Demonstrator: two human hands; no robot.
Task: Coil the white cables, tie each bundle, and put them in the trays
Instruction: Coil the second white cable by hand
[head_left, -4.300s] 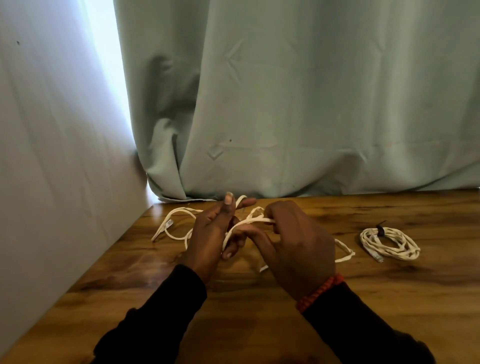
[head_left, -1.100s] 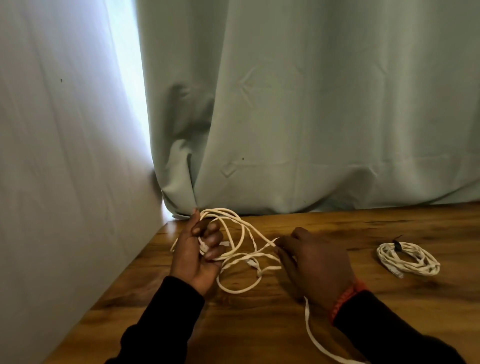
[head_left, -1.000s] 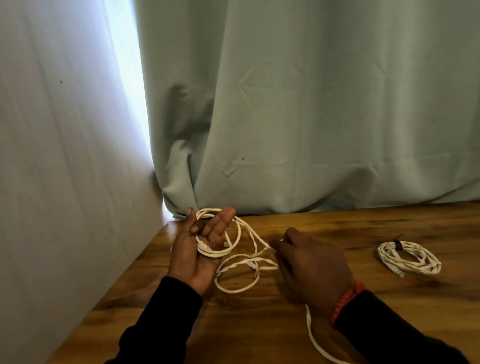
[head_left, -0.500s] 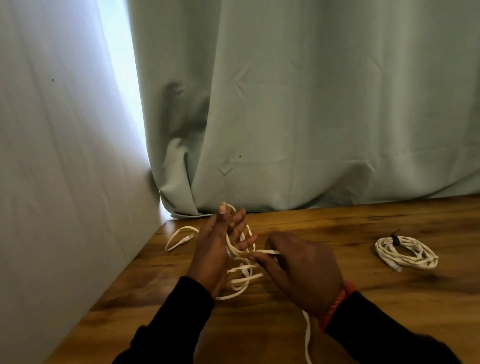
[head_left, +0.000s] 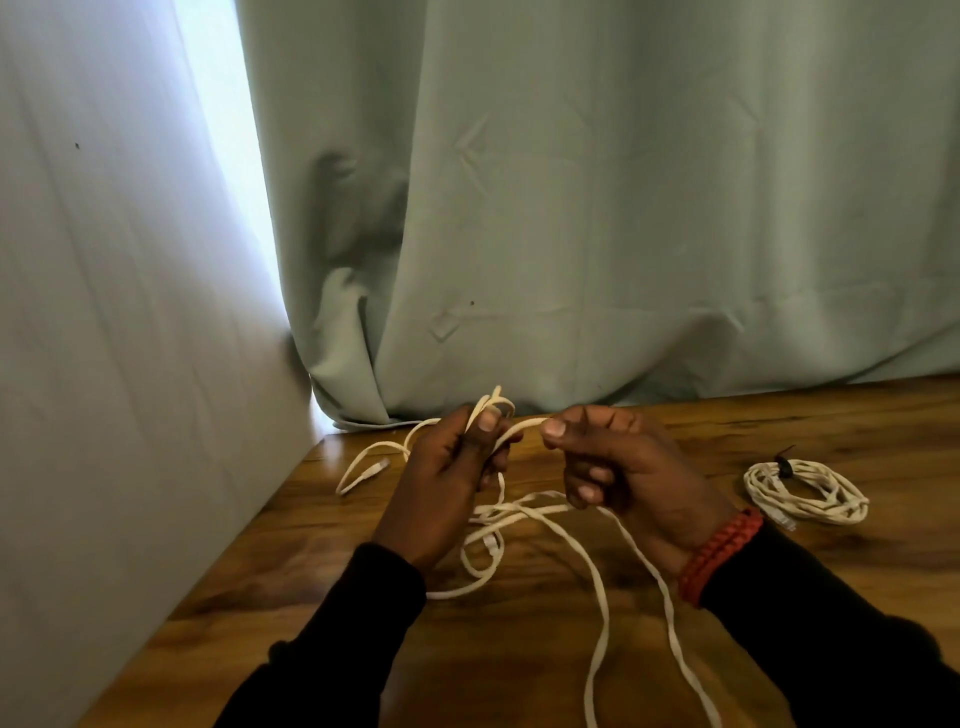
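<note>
A long loose white cable (head_left: 597, 566) lies in loops on the wooden table (head_left: 519, 675) and trails toward the near edge. My left hand (head_left: 447, 483) grips several folds of it, thumb pressed on top, the loop ends sticking up above the fingers. My right hand (head_left: 618, 467) pinches the same cable just to the right, a short stretch spanning between the two hands. One plug end (head_left: 371, 470) rests on the table left of my left hand. A coiled white bundle (head_left: 805, 491) with a dark tie lies at the right.
A pale green curtain (head_left: 597, 208) hangs along the table's far edge. A white wall (head_left: 104, 364) borders the left side. No tray is in view.
My left hand has closed from spread fingers to a grip on the gathered loops. My right hand has lifted, and two strands now hang from it toward the near edge.
</note>
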